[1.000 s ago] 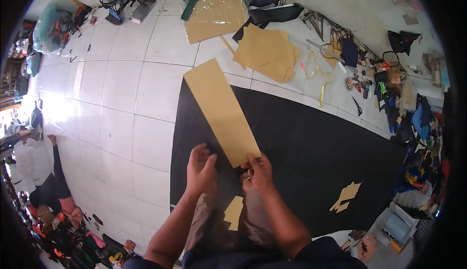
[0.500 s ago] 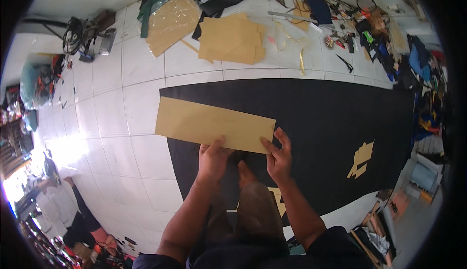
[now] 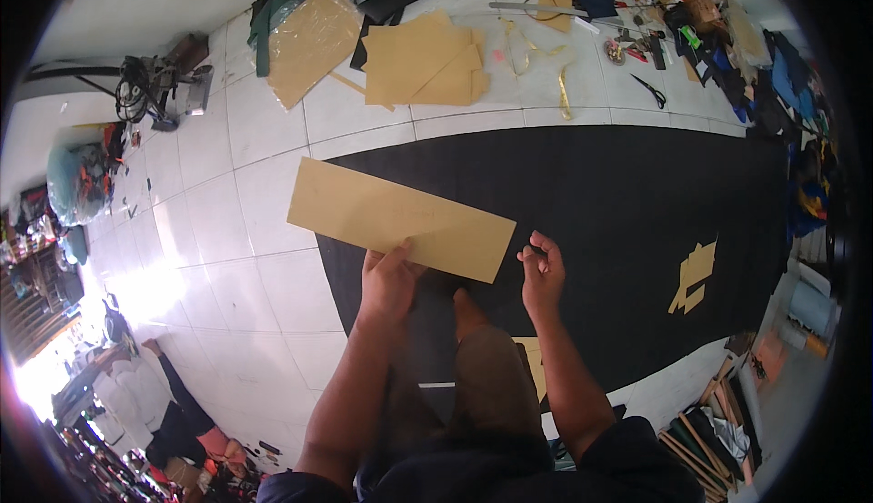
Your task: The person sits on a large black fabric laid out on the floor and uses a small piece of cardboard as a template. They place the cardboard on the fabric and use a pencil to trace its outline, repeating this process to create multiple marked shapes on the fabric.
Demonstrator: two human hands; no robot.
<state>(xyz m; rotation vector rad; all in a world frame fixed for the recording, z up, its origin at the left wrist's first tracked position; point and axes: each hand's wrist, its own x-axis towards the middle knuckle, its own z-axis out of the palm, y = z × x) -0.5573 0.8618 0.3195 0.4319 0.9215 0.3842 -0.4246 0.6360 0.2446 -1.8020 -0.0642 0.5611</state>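
1. Long tan cardboard strip (image 3: pixel 400 218) lies just ahead of both hands, long axis running left to right
2. Left hand (image 3: pixel 389 280) grips its near edge
3. Right hand (image 3: pixel 543 276), loosely curled and holding nothing, hovers beside its right end

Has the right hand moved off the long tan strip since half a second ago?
Yes. The right hand gripped the tan paper strip by its right end before; now it is just clear of that end, over the black mat. The left hand holds the strip.

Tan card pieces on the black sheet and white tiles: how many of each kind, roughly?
Long tan strip under the left hand: 1
Small stepped tan cutout: 1
Stack of tan sheets: 1
Plastic-wrapped tan board: 1
Total: 4
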